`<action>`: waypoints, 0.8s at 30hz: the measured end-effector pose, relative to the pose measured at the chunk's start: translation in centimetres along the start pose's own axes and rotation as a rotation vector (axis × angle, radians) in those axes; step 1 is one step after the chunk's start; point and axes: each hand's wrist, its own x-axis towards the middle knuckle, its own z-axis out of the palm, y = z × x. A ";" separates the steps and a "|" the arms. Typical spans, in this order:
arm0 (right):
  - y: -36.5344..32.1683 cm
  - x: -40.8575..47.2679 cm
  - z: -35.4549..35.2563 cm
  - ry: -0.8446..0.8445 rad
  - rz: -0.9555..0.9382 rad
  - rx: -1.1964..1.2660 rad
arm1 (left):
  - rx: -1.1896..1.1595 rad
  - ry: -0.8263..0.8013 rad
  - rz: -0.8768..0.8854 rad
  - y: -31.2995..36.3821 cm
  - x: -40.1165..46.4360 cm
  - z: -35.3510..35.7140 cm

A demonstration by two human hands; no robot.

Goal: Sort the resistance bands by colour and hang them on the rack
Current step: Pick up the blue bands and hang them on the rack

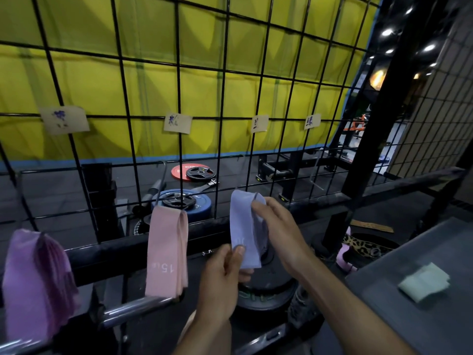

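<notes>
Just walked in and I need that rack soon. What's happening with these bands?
A person is sorting resistance bands by colour onto the wire rack. Both hands hold the blue band at the rack: the right hand grips its top by a hook, the left hand pinches its lower end. The purple bands and pink bands already hang under their paper labels. A pale green band lies on the grey surface.

The pink band [167,254] hanging on the rack reads "15". The four paper labels' [178,123] handwritten characters are too blurred to read.
</notes>
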 end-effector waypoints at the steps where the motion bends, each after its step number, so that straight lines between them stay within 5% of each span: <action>1: 0.1 -0.2 -0.1 -0.026 -0.028 -0.003 | -0.010 -0.010 0.003 -0.1 0.0 -0.1; 7: 0.5 -0.4 0.1 0.005 -0.147 -0.048 | 0.156 -0.065 -0.039 -0.1 0.2 -1.2; 14: 0.2 0.7 -2.4 0.009 -0.116 -0.054 | 0.939 -0.183 0.034 3.4 -0.3 -4.0; 20: 0.3 0.9 -2.8 0.013 -0.143 -0.090 | 0.751 0.085 0.471 8.8 0.4 -2.0; 24: 0.1 0.4 -2.8 0.012 -0.208 -0.072 | 0.604 0.053 0.389 9.7 4.1 -0.7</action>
